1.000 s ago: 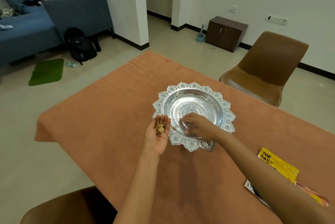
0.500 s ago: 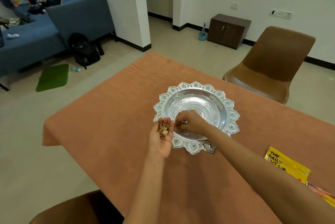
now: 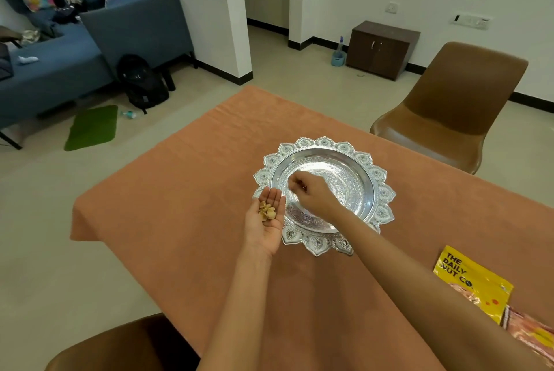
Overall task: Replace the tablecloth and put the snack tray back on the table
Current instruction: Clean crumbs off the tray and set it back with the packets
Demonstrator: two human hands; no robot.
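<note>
The silver tray [image 3: 380,190] with a scalloped rim sits on the orange tablecloth [image 3: 180,205], near the middle of the table. The left hand [image 3: 265,225] is held palm up just beside the tray's left edge, fingers straight and together, carrying a small pile of pale nuts [image 3: 266,211] at the base of the fingers. The right hand [image 3: 313,195] hovers over the tray's bowl, knuckles up, fingers curled with the fingertips [image 3: 295,181] bunched together; I cannot tell whether they pinch anything. The part of the bowl that shows holds only its embossed pattern.

At the right edge of the table lies a yellow packet [image 3: 472,280], and a second, reddish packet [image 3: 529,333] touches its lower corner. 2 brown chairs stand at the table: 1 on the far right [image 3: 449,106], 1 at the near left corner [image 3: 120,346]. Beyond are a blue sofa [image 3: 75,49], a black backpack [image 3: 142,82] leaning against it, a green mat [image 3: 91,127] on the floor, and a dark low cabinet [image 3: 380,49] by the wall.
</note>
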